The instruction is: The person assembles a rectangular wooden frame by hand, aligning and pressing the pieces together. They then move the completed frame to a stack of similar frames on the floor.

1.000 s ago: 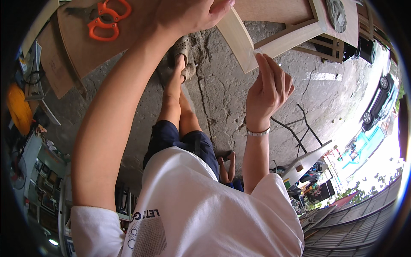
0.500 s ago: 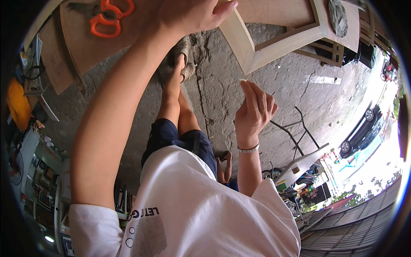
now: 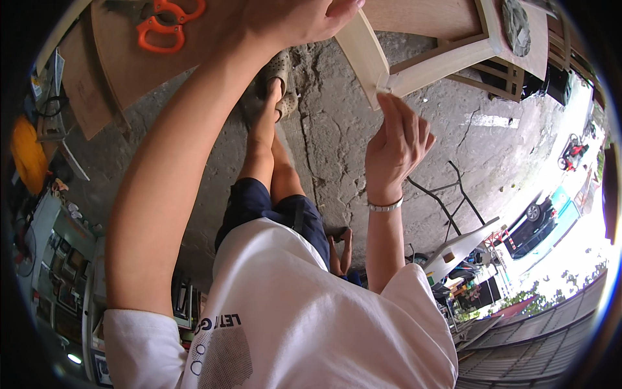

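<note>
A pale wooden frame [image 3: 421, 65] lies across the top of the view, over the cracked concrete floor [image 3: 337, 149]. My left hand [image 3: 291, 19] reaches up along the left and grips the frame's slanted rail from above. My right hand [image 3: 395, 139], with a metal bracelet on the wrist, is raised with its fingertips pinched on the frame's lower corner joint. What lies between those fingertips is too small to tell. My legs and sandalled feet [image 3: 282, 78] stretch out below the frame.
An orange-handled tool [image 3: 165, 23] lies on a brown wooden board [image 3: 123, 65] at the top left. A yellow object [image 3: 26, 155] and shelves are at the left. A black metal stand [image 3: 453, 201] is at the right, with a street and vehicles beyond it.
My right hand dropped away from the frame half a second ago and has come back up to its corner joint. My left hand has kept hold of the rail.
</note>
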The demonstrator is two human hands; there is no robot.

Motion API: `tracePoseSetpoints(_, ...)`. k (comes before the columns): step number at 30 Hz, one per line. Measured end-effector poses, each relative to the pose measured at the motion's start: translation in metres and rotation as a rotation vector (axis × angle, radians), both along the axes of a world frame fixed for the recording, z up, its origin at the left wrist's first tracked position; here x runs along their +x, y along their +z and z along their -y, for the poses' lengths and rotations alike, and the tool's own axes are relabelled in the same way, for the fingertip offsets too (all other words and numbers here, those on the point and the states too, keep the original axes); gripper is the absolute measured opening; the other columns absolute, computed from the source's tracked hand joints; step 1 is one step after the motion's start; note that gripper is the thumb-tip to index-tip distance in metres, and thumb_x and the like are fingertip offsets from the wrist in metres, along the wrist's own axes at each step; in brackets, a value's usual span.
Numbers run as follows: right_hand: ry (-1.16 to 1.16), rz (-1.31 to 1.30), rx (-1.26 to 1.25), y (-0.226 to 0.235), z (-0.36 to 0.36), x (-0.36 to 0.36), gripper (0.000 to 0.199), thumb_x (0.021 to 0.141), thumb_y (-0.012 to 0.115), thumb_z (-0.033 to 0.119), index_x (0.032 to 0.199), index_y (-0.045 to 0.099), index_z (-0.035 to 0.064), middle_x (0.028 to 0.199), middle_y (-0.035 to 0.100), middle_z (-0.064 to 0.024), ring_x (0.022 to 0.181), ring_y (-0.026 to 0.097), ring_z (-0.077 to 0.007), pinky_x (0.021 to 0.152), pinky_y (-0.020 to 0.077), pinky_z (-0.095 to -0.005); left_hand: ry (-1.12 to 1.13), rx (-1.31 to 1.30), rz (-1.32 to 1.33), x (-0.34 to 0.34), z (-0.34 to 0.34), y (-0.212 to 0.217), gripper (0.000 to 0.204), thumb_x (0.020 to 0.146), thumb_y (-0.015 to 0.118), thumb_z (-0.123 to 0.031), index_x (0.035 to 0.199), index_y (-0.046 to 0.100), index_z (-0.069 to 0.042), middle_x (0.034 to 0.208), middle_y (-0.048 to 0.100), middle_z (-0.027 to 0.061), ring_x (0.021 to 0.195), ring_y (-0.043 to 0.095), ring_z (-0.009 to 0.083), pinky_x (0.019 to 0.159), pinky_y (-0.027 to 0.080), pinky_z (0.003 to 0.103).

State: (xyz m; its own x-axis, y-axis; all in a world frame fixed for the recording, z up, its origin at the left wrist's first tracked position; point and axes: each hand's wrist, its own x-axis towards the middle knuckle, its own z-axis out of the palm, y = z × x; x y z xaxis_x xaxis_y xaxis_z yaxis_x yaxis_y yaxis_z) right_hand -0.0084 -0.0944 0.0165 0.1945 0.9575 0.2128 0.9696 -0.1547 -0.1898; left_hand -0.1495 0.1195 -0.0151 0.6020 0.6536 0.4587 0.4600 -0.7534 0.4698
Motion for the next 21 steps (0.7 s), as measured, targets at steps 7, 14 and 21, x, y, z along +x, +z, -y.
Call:
tracePoseSetpoints(7,-0.039,-0.047,-0.095,0.016,0.034,-0.013,0.031,0.085,0.063,-0.003,0.106,0.075,0.0162,0.105,0.072,0.0026,0.09,0.061,-0.0166,0.082,0.0401,-0.0308,-0.001,-0.01,-0.07,0.0,0.001,0.003,0.022,0.088,0.066,-0.023,0.093,0.06,-0.003,0.116,0.061,0.0176,0.111,0.058,0.0326,0.101,0.042,0.047)
tracePoseSetpoints(14,-0.062,0.024,0.108,0.008,-0.019,0.017,0.029,0.085,0.066,0.0,0.107,0.074,0.0173,0.105,0.071,0.0043,0.09,0.061,-0.0166,0.08,0.04,-0.0307,-0.008,0.009,0.014,0.0,0.002,0.002,0.019,0.087,0.066,-0.02,0.092,0.058,-0.003,0.115,0.061,0.0176,0.11,0.058,0.0328,0.101,0.042,0.047)
tracePoseSetpoints(21,-0.051,-0.014,0.059,-0.003,-0.004,0.008,0.037,0.078,0.065,-0.004,0.107,0.074,0.017,0.105,0.07,0.0045,0.088,0.059,-0.0166,0.08,0.0388,-0.0307,-0.011,-0.005,0.006,-0.001,0.001,0.003,0.019,0.087,0.067,-0.02,0.091,0.058,-0.004,0.113,0.061,0.0171,0.109,0.058,0.0323,0.1,0.043,0.046)
